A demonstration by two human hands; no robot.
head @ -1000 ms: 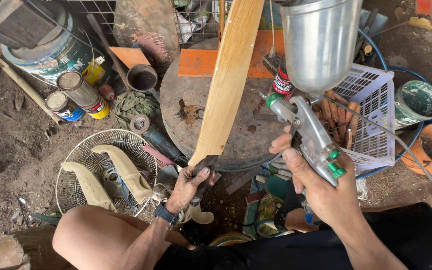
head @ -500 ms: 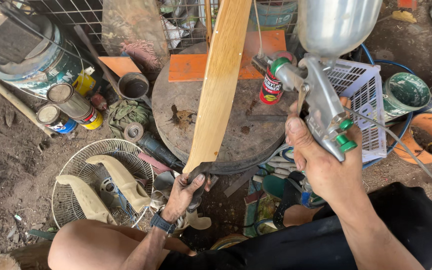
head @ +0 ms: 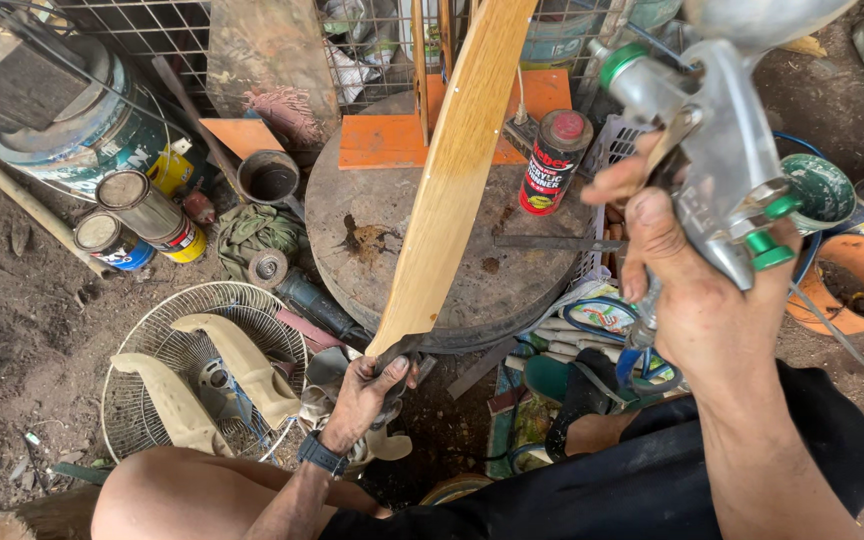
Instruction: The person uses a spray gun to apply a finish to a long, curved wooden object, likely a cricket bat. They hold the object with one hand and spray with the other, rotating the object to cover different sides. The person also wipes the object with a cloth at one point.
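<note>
One long wooden blade (head: pixel 457 170), pale yellow-brown and glossy, tapers to a dark near end gripped by the left hand (head: pixel 362 395), slanting far over the round tabletop (head: pixel 352 220). Right hand (head: pixel 697 300) fingers clench a metal spray gun (head: pixel 717 150).

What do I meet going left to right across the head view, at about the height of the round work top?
Two tins → small dark pot → long wooden piece held by the left hand → red spray can → right hand gripping the spray gun → orange pot.
</note>
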